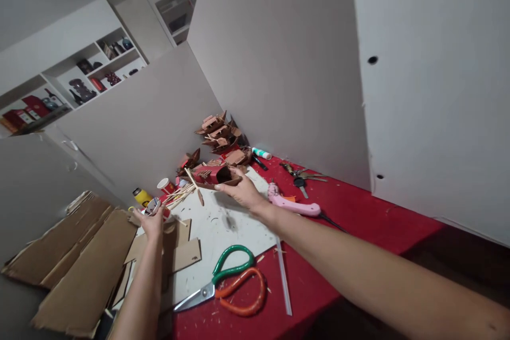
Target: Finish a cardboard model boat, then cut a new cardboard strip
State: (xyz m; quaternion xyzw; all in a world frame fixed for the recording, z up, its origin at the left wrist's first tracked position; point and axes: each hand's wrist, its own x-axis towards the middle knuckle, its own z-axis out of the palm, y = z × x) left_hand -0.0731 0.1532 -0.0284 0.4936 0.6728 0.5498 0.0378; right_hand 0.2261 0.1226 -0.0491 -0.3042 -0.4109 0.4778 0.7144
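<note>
My right hand [243, 191] grips a brown cardboard model boat [215, 176] by its near end, fingers over its edge, above the white sheet. A thin stick with a flat paddle end [195, 187] sticks out at the boat's left. My left hand [150, 221] is closed around a small paper cup [153, 205]; what lies inside it is too small to make out. Several wooden sticks [179, 195] lie between the hands. Close behind are a red and white paper cup [165, 186] and a yellow bottle [141, 196].
Scissors with green and orange handles [235, 281] lie at the front, beside a clear glue stick [283, 276]. A pink glue gun [295, 204] and keys [300, 186] rest on the red cloth [366, 218]. Finished boats [219, 135] are piled behind; cardboard [87, 271] leans left.
</note>
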